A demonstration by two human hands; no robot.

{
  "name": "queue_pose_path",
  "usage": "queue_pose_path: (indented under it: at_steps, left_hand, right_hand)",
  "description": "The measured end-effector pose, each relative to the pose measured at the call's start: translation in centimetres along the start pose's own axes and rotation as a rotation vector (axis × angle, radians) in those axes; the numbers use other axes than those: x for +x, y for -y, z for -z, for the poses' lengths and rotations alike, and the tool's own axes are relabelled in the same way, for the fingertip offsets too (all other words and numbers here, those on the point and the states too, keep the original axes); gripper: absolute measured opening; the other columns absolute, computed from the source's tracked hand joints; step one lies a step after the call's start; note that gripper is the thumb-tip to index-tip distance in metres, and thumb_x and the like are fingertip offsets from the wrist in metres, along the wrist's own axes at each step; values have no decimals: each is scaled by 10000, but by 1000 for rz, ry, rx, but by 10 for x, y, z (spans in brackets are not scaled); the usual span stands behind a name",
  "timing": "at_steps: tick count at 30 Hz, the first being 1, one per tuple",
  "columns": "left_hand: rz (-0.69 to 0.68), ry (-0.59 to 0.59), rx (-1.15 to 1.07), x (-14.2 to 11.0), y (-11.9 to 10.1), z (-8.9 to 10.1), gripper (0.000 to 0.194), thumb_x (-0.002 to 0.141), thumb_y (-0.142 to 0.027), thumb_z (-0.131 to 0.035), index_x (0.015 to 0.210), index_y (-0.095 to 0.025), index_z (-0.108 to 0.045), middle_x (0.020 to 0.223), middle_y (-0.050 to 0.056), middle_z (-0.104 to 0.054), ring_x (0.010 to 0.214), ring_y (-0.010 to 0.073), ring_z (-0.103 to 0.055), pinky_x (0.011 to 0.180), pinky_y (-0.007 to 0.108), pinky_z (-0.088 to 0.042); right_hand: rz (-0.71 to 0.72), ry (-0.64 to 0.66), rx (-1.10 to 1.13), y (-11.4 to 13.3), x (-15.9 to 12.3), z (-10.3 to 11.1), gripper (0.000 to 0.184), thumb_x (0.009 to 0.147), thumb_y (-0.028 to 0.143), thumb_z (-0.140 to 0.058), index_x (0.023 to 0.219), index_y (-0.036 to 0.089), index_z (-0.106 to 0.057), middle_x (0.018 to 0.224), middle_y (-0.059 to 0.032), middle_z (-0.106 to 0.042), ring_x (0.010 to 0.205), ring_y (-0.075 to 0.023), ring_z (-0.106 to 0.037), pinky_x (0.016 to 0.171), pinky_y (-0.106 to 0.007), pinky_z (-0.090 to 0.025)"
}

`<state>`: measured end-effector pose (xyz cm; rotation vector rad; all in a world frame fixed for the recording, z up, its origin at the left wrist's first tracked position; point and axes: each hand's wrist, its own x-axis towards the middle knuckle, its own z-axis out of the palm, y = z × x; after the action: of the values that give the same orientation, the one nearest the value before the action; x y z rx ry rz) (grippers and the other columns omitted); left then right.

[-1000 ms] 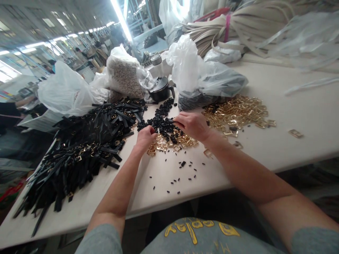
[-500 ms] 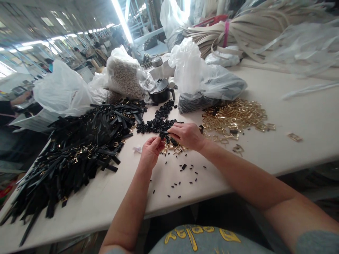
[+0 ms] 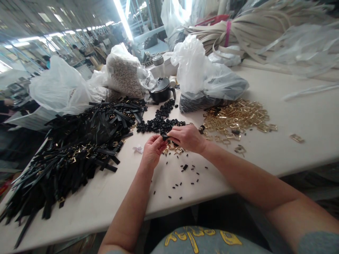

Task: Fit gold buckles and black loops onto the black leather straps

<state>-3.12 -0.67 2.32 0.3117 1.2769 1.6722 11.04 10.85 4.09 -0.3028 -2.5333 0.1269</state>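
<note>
Nearest us, small black bits point(image 3: 185, 167) lay scattered over the pale table point(image 3: 217, 183), short of the hands. Beyond them our left hand point(image 3: 152, 150) pinched a small black piece point(image 3: 164, 137) between thumb and fingers. Our right hand point(image 3: 189, 137) had its fingers pressed together on the same piece from the other side.

Change noted: a second earlier the hands were apart at the pile; since then they had met. We judged that both now worked on one piece, held just above the table; its exact shape was too small to tell.

A paper scrap point(image 3: 137, 149) lay beside the left hand. Just past the fingers spread the black parts point(image 3: 155, 125), with gold buckles point(image 3: 235, 116) heaped to the right and black straps point(image 3: 87, 155) to the left.

Farther off we logged a lidded black pot point(image 3: 160, 93), a knotted plastic bag point(image 3: 193, 70) and, at the back, banded beige strips point(image 3: 254, 28).
</note>
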Motion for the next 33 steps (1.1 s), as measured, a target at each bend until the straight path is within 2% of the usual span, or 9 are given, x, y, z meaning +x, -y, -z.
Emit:
queue_pose_path:
  at_steps: [6,12,15,18,20,23,27,30,33]
  left_hand:
    - [-24,29,89,1,0,1,451,499,-333,-902,813,-155,-632,701,-7,-688,564,92,-643,593,205,-529]
    - [-19,94,176,1,-1,7,421,520,-343,-893,797,-138,-652,723,12,-703,566,101,-649,599,221,-537]
    - [-36,89,188,0,-5,10,410,528,-339,-890,800,-143,-654,710,5,-698,562,101,-647,595,221,-537]
    - [-57,86,206,-1,-4,8,414,531,-351,-886,804,-148,-650,715,3,-697,566,101,-646,607,230,-543]
    - [-56,116,223,-2,0,4,409,546,-365,-877,809,-150,-649,725,4,-696,583,106,-651,628,244,-551]
    - [-57,168,274,-3,6,-1,401,569,-387,-865,808,-147,-650,734,10,-695,604,114,-655,637,254,-554]
    - [-99,116,342,-1,7,2,403,560,-388,-874,775,-146,-632,645,-14,-661,535,89,-609,558,215,-516]
    - [-104,108,323,1,5,7,398,589,-421,-856,773,-152,-628,639,-16,-658,538,90,-607,562,218,-520]
    - [-147,115,327,1,3,8,394,604,-449,-841,765,-151,-639,639,-13,-657,546,91,-609,574,220,-523]
  right_hand:
    - [34,93,20,-2,0,1,221,965,299,-511,863,181,-668,780,-5,-647,618,-108,-519,551,-266,-244]
    - [59,147,54,-4,0,-2,276,975,300,-472,814,176,-659,779,-15,-662,611,-107,-530,542,-262,-234]
    - [5,159,141,-4,0,-1,227,960,349,-520,1018,194,-675,853,-24,-714,674,-123,-598,563,-246,-287]
    - [-126,168,154,-2,1,1,348,978,358,-491,1272,195,-579,867,-38,-744,673,-142,-629,564,-245,-309]
    - [-172,196,122,2,2,1,363,996,342,-448,1318,210,-549,846,-38,-749,636,-140,-623,545,-246,-295]
    - [-149,249,104,6,2,0,348,991,346,-453,1301,235,-564,819,-25,-748,595,-128,-604,520,-243,-263]
    - [-126,181,144,4,0,-3,340,993,376,-447,1254,213,-593,863,-33,-750,649,-132,-627,546,-246,-292]
    - [-50,178,201,-1,-1,-5,291,955,413,-514,1055,187,-667,899,-42,-745,720,-148,-647,589,-251,-323]
    - [-67,211,189,-5,-1,-4,250,911,408,-571,901,181,-675,821,-33,-729,680,-148,-624,585,-254,-304]
